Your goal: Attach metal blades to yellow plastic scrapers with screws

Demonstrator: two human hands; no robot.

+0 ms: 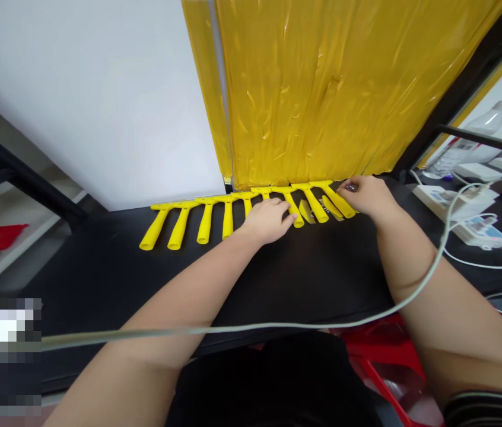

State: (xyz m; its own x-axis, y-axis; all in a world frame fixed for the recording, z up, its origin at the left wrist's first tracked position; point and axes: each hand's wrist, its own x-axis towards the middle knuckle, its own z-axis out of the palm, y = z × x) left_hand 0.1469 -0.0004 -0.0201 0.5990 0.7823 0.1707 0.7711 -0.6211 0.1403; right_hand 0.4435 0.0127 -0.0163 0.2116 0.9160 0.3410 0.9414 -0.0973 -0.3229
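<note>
Tools (205, 224): plain bright yellow, mid-frame
Surface (113, 279): plain black
Board (99, 89): plain white, upper left
Film (304, 101): deep yellow streaked with pale glints, upper centre
Cable (304, 325): off-white, lower half
Cuff (491, 409): black with pale stripes, lower right

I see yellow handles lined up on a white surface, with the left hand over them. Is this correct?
Only the colour is wrong: in the head view, the surface is black. The yellow handles and left hand are as you say.

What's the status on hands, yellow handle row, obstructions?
Left hand over mid-row; right hand at the row's right end, grip unclear. Yellow handles lined up on black surface. White cable crossing before both forearms.
</note>
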